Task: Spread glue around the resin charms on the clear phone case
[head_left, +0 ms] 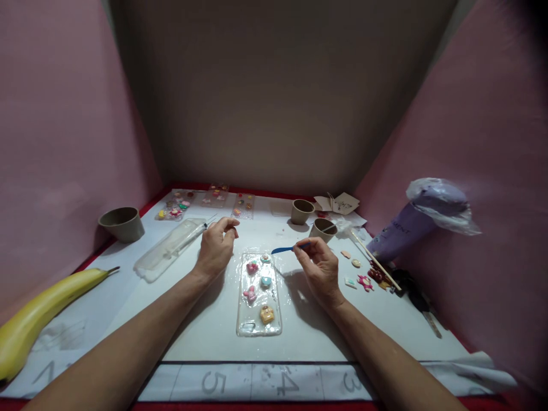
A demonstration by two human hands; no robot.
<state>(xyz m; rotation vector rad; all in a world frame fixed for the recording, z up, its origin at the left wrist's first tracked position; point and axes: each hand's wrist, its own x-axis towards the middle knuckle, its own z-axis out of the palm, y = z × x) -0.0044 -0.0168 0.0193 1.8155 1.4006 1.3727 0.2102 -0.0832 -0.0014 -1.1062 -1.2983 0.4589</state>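
Observation:
A small blue plastic spatula [282,249] is pinched between the thumb and fingers of my right hand [319,268]. Its flat tip hovers near the top edge of a clear phone case [252,308] lying on the white board. Glossy clear material coats the case, with several charms on it, among them a pink bunny [249,293], a teal round charm [266,282] and a toast-shaped one [267,314]. To the upper left of the case, my left hand [217,246] is loosely bent, fingers slightly apart, with nothing visible in it. A syringe [188,235] lies beside it on a clear plastic tray [154,257].
Loose charms [365,282], a wooden stick [372,257] and a purple bag [406,228] are at right. Brown cups [302,211] stand at the back, another cup [124,224] at left. A banana [47,311] lies front left; decorated cases [175,205] lie behind.

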